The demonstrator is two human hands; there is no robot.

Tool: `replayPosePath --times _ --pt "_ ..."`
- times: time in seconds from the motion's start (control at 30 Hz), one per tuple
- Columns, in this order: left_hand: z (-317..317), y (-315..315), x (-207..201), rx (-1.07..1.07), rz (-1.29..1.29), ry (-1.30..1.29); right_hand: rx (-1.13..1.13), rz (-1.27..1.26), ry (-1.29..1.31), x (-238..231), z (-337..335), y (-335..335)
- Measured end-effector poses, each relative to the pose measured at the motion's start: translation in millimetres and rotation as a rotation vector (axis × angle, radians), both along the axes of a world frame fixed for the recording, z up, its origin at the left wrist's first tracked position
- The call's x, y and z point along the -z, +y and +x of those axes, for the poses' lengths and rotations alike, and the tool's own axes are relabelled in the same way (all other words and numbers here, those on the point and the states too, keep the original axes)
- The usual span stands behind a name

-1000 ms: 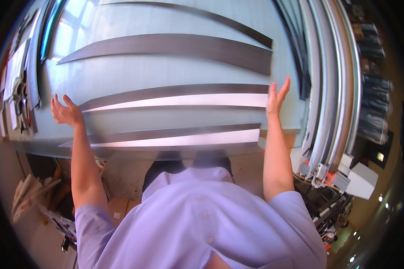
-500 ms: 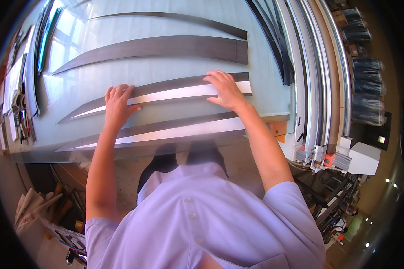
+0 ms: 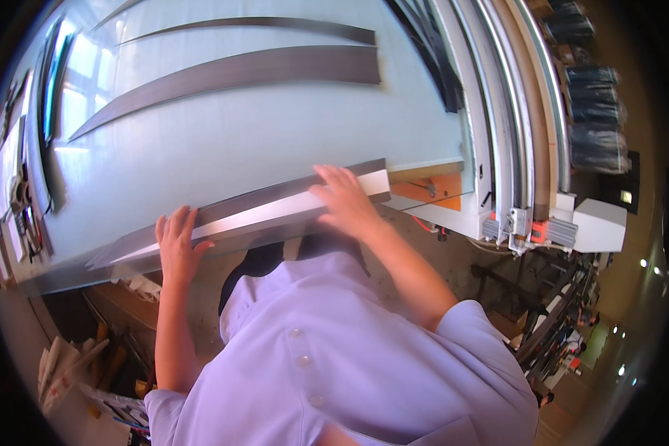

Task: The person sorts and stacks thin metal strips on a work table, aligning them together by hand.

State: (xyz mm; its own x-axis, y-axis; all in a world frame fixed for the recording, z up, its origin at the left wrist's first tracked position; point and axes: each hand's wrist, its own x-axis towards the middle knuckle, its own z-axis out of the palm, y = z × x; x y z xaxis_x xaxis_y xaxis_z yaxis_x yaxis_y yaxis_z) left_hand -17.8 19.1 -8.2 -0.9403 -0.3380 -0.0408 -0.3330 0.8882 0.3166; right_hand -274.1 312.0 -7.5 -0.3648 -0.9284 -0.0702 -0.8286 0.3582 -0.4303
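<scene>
A long tapered dark strip [image 3: 271, 182] with a white wedge-shaped band [image 3: 275, 209] along its middle lies slantwise by the near edge of a pale glass-like table [image 3: 238, 149]. Its point is at the left, its blunt end at the right. My left hand [image 3: 177, 241] rests across its left part, fingers apart and thumb out to the side. Toward the blunt end, my right hand [image 3: 346, 202] lies on it with spread fingers, slightly blurred. Whether a second such strip lies beneath is hard to make out. Neither hand visibly grips anything.
Farther back lie a broad plain dark strip [image 3: 275, 67] and a thinner one [image 3: 275, 22]. Metal rails [image 3: 516, 97] run along the right side, with a white machine end [image 3: 600, 225]. Tools, scissors among them [image 3: 18, 197], are at the far left. An orange panel [image 3: 442, 192] sits at the near right corner.
Both hands have drawn the banded strip toward me, over where a second banded strip lay. Only one banded strip shows clearly now. The view has shifted and tilted somewhat.
</scene>
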Motion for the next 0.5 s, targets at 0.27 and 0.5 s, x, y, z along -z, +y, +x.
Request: replayPosePath --times 0.27,0.5 --pt "-6.6 -0.8 -3.9 0.033 0.034 0.0 0.02 -0.011 0.006 8.3 1.1 1.7" --pt "-14.0 -3.0 -12.3 -0.003 0.059 -0.027 0.081 -0.145 -0.214 3.2 -16.4 -0.1"
